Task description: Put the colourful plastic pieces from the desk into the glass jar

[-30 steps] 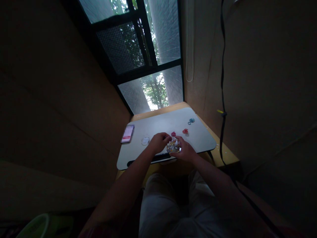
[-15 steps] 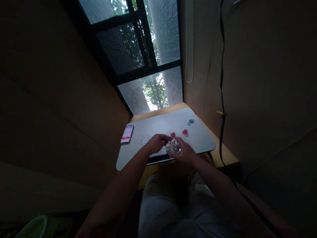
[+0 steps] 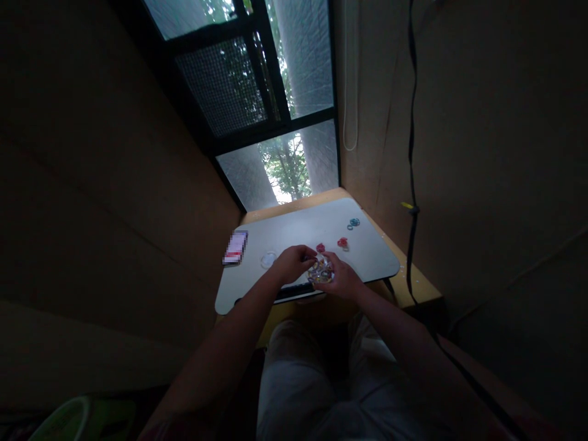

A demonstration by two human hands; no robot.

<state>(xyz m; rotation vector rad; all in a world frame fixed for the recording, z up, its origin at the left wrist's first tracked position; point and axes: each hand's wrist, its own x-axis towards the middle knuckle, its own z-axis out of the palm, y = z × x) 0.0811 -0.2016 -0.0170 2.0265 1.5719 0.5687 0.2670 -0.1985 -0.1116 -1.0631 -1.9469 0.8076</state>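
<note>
My right hand [image 3: 345,281] is wrapped round a small clear container [image 3: 316,283] filled with mixed-colour small loops that look like hair ties. It is held over the near edge of a white lap table [image 3: 298,229]. My left hand [image 3: 291,264] is at the container's left rim, fingers closed together; whatever is between them is too small and dark to make out. Just beyond the hands lies a little pink heap of loops [image 3: 320,247]. Farther right are a red heap [image 3: 343,243] and a teal heap [image 3: 353,223]. A clear round lid [image 3: 269,260] lies left of my left hand.
A phone [image 3: 236,247] with a blurred screen lies at the table's left edge. The white table stands on a wooden surface [image 3: 420,288] below a window [image 3: 280,153]. A black cord [image 3: 412,153] hangs at the right. A green tub [image 3: 68,419] sits at lower left.
My left fingers have shifted slightly at the container's rim, and the purple piece seen by them before is less visible. The right hand keeps its hold, and the heaps look the same.
</note>
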